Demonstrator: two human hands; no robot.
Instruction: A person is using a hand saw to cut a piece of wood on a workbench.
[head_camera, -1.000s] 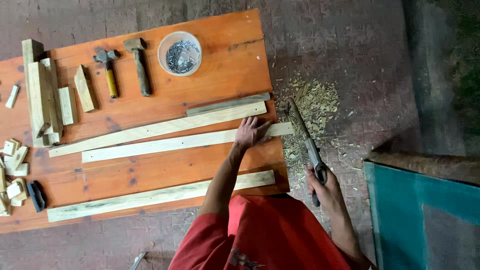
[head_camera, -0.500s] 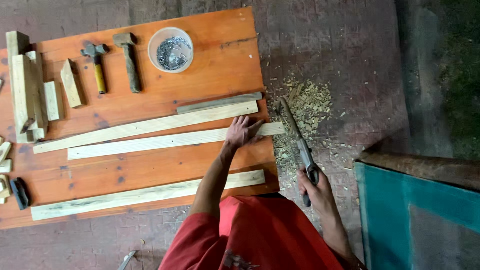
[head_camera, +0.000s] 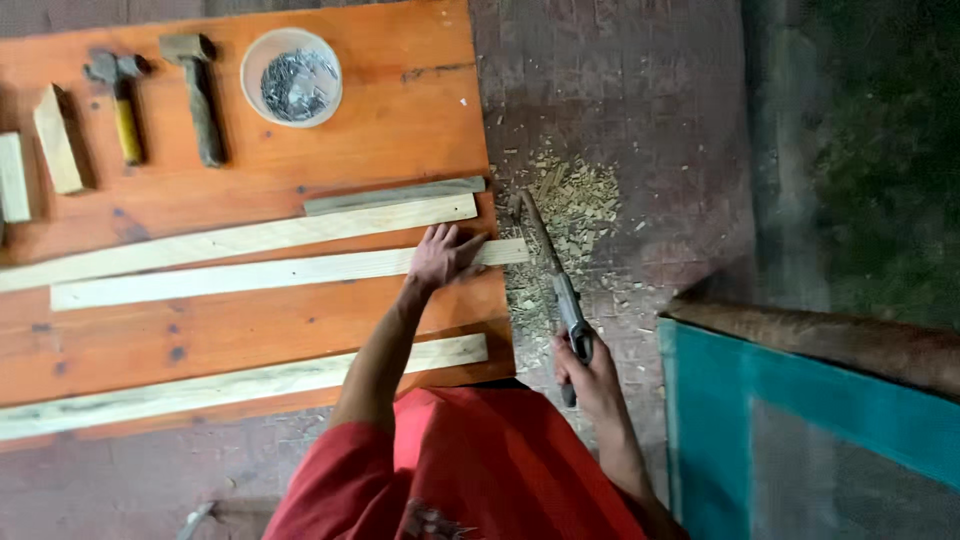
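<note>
My left hand (head_camera: 443, 257) presses flat on a pale wooden slat (head_camera: 250, 279) that lies across the orange table (head_camera: 300, 140), its right end sticking out past the table's edge. My right hand (head_camera: 588, 378) grips the handle of a hand saw (head_camera: 556, 278), whose blade points away from me just beyond the slat's overhanging end. Another long pale slat (head_camera: 240, 238) and a grey strip (head_camera: 395, 195) lie just behind the held one. A third slat (head_camera: 250, 382) lies along the near edge.
Two hammers (head_camera: 200, 95) (head_camera: 122, 110) and a white bowl of nails (head_camera: 292, 76) sit at the table's far side, with wood blocks (head_camera: 55, 150) at the left. Sawdust and chips (head_camera: 575, 205) cover the floor on the right. A teal panel (head_camera: 800, 430) stands at the lower right.
The view has shifted right, so the table's left end has dropped out of frame. My left hand stays on the slat and the saw stays beside its end.
</note>
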